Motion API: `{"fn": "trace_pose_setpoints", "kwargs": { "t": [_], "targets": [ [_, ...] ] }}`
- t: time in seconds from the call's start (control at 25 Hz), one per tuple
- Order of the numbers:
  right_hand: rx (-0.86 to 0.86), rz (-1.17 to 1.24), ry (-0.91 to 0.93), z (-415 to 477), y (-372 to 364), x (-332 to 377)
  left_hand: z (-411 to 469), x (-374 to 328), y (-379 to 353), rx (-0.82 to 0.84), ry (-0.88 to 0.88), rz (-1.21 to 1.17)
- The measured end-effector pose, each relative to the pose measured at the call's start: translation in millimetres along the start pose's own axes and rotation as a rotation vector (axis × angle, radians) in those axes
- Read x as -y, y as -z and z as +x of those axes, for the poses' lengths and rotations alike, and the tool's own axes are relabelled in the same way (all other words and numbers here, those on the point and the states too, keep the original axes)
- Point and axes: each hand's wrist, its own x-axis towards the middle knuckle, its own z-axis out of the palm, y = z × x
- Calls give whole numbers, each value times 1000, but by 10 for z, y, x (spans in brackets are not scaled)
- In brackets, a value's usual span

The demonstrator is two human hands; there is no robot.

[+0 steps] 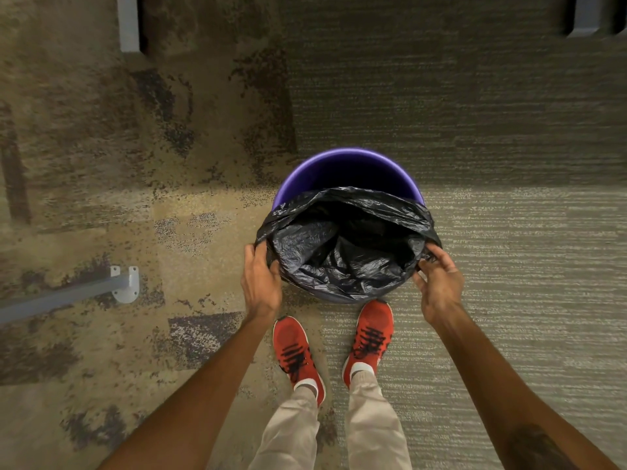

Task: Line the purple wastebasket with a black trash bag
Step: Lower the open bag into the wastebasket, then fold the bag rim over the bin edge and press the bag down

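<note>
A round purple wastebasket (pixel 346 164) stands on the carpet just in front of my feet. A black trash bag (pixel 346 245) hangs open inside it. The bag's mouth is folded over the near rim and both side rims, while the far rim shows bare purple. My left hand (pixel 259 283) grips the bag's edge at the left side of the rim. My right hand (pixel 437 283) pinches the bag's edge at the right side.
My red shoes (pixel 298 354) stand close behind the basket on patterned carpet (pixel 135 164). A grey furniture leg with a white foot (pixel 125 286) lies at the left. Two more grey legs (pixel 129 25) show at the top corners.
</note>
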Motion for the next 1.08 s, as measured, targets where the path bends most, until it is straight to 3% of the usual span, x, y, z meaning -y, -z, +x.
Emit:
{"fn": "trace_pose_setpoints", "kwargs": {
  "t": [0.36,0.56,0.64,0.8,1.08],
  "targets": [
    [25,-95,51,-9,21,64,-67,62,50,17,71,92],
    [-57,-590,335,-105,7,127,-56,-52,70,70,160,119],
    [-34,-678,382,-111,-51,202,23,-147,53,85,182,56],
    [48,-701,389,-97,-198,344,271,-295,36,26,186,15],
    [70,-661,486,-66,-355,386,419,-500,30,-32,46,-71]
  ]
}}
